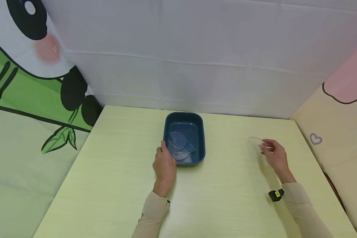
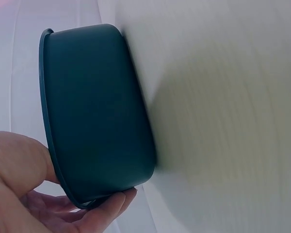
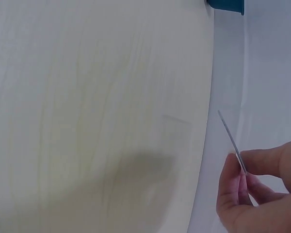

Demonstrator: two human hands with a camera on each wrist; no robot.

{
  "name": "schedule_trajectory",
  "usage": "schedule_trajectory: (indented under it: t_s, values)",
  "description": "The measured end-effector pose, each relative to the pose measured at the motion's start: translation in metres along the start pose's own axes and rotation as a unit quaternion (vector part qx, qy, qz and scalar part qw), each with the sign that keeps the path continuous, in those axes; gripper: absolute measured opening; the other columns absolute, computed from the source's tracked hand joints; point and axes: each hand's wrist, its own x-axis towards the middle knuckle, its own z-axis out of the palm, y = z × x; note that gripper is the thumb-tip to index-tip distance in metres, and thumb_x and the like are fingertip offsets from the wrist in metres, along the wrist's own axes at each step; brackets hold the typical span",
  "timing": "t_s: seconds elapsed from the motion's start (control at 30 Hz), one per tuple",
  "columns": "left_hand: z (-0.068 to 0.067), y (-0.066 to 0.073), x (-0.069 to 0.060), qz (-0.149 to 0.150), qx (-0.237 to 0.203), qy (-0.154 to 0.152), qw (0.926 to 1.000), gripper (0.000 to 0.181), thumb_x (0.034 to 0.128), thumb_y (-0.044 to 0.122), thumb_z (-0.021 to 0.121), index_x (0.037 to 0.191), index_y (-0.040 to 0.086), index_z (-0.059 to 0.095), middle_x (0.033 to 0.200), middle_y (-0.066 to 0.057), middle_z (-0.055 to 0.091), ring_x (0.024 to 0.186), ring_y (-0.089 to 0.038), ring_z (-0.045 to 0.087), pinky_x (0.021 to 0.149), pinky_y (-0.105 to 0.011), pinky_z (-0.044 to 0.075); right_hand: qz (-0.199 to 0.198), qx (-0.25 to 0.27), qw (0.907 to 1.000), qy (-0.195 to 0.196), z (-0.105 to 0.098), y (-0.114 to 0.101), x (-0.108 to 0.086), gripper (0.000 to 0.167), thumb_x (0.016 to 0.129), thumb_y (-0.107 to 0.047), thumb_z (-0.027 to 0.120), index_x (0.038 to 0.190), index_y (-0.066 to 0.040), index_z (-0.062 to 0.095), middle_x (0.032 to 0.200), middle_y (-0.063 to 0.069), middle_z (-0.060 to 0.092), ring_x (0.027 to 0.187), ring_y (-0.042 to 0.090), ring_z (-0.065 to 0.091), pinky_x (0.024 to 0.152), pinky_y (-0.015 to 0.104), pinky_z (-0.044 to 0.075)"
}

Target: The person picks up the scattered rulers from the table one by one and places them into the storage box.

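Note:
My left hand [image 1: 165, 167] grips the left near corner of a dark blue plastic bin [image 1: 199, 132]. In the left wrist view the thumb lies at the bin's [image 2: 97, 116] rim and the fingers curl beneath it. Inside the bin lie a blue-tinted curved sheet [image 1: 178, 140], a clear protractor [image 1: 181, 155] and a bluish piece with a pointed corner [image 1: 191, 147], overlapping. Out to the right, my right hand [image 1: 275, 157] pinches a clear protractor [image 1: 252, 144] between thumb and fingers. From the right wrist the thin piece [image 3: 228, 132] appears edge-on, above the table.
The pale wooden table [image 1: 119, 158] carries the bin near its far side. A white cloth [image 1: 196, 76] hangs behind it, with printed cloth panels on the left [image 1: 68, 158] and right [image 1: 339, 138]. A black wrist device [image 1: 276, 195] sits by the right cuff.

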Motion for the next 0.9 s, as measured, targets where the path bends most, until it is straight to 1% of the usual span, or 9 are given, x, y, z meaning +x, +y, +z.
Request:
schedule_trajectory:
  t_s: [0.07, 0.27, 0.43, 0.67, 0.9]
  values:
    - [0.0, 0.0, 0.0, -0.003, -0.001, 0.0, 1.0, 0.051, 0.0885, -0.008, 0.066, 0.139, -0.009, 0.054, 0.103, -0.027, 0.063, 0.079, -0.043, 0.067, 0.056, -0.056, 0.053, -0.004, 0.0, 1.0, -0.005, 0.002, -0.004, 0.0, 0.042, 0.106, -0.014, 0.056, 0.142, 0.007, 0.051, 0.129, 0.023, 0.058, 0.087, -0.009, 0.053, 0.08, 0.02, 0.056]
    - [-0.001, 0.001, 0.002, -0.017, -0.002, -0.013, 0.9998, 0.052, 0.0888, -0.007, 0.066, 0.14, -0.007, 0.054, 0.104, -0.026, 0.063, 0.082, -0.044, 0.067, 0.058, -0.057, 0.053, -0.023, 0.002, 0.9997, -0.006, 0.008, -0.014, 0.002, 0.041, 0.106, -0.014, 0.057, 0.14, 0.007, 0.053, 0.127, 0.023, 0.058, 0.086, -0.009, 0.054, 0.08, 0.021, 0.057]
    - [-0.001, 0.001, 0.002, -0.02, -0.003, -0.004, 0.9998, 0.05, 0.0893, -0.007, 0.066, 0.138, -0.007, 0.055, 0.104, -0.027, 0.063, 0.081, -0.044, 0.068, 0.058, -0.057, 0.054, -0.033, 0.016, 0.9993, -0.011, 0.012, -0.022, 0.004, 0.039, 0.105, -0.011, 0.057, 0.139, 0.009, 0.053, 0.125, 0.024, 0.059, 0.087, -0.008, 0.055, 0.082, 0.024, 0.057]
    - [-0.001, 0.002, 0.002, -0.022, -0.012, 0.002, 0.9997, 0.048, 0.0894, -0.007, 0.066, 0.137, -0.007, 0.056, 0.102, -0.026, 0.064, 0.081, -0.044, 0.068, 0.058, -0.057, 0.054, -0.028, 0.033, 0.9989, -0.018, 0.021, -0.033, 0.005, 0.041, 0.106, -0.012, 0.057, 0.141, 0.007, 0.052, 0.128, 0.023, 0.058, 0.089, -0.007, 0.056, 0.083, 0.021, 0.056]
    - [0.0, 0.002, 0.002, -0.028, -0.012, -0.002, 0.9995, 0.048, 0.09, -0.006, 0.066, 0.137, -0.007, 0.056, 0.104, -0.027, 0.064, 0.083, -0.044, 0.068, 0.059, -0.058, 0.054, -0.056, 0.059, 0.9965, -0.021, 0.029, -0.046, 0.004, 0.039, 0.104, -0.01, 0.059, 0.138, 0.009, 0.054, 0.124, 0.026, 0.059, 0.089, -0.005, 0.057, 0.079, 0.017, 0.055]
